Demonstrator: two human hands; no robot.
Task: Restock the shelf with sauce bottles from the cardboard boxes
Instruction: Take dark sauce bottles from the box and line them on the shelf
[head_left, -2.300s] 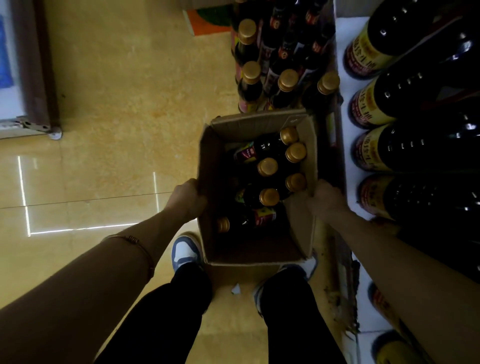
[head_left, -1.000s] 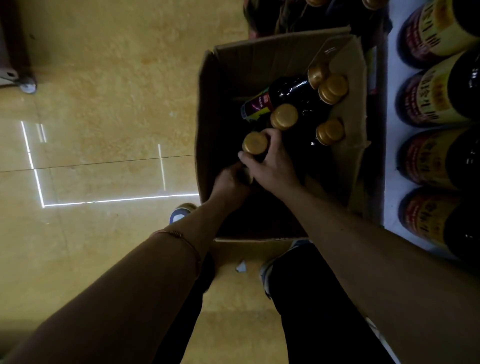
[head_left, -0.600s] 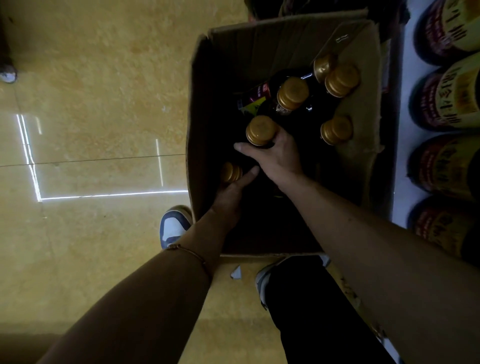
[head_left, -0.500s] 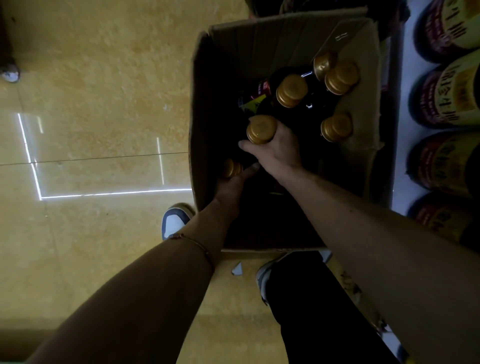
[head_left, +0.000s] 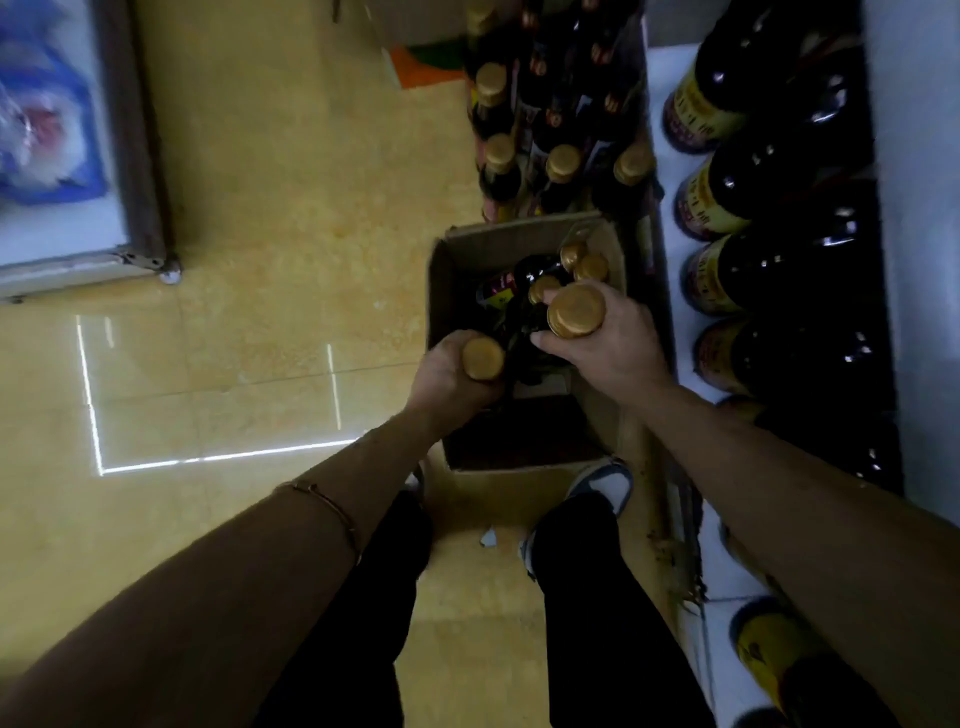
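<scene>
Person lifting two sauce bottles above an open box.

The left hand (head_left: 447, 376) grips a dark gold-capped sauce bottle (head_left: 483, 358) by its neck; the right hand (head_left: 608, 343) grips a second gold-capped bottle (head_left: 575, 310), both above the brown cardboard box (head_left: 441, 291) on the floor beside the white shelf (head_left: 667, 67) of dark bottles.

Under you lies a yellow tiled floor (head_left: 260, 208) with bright reflected lines. A scrap of paper (head_left: 488, 537) sits between your shoes. A metal-framed cabinet (head_left: 67, 156) stands far left.
</scene>
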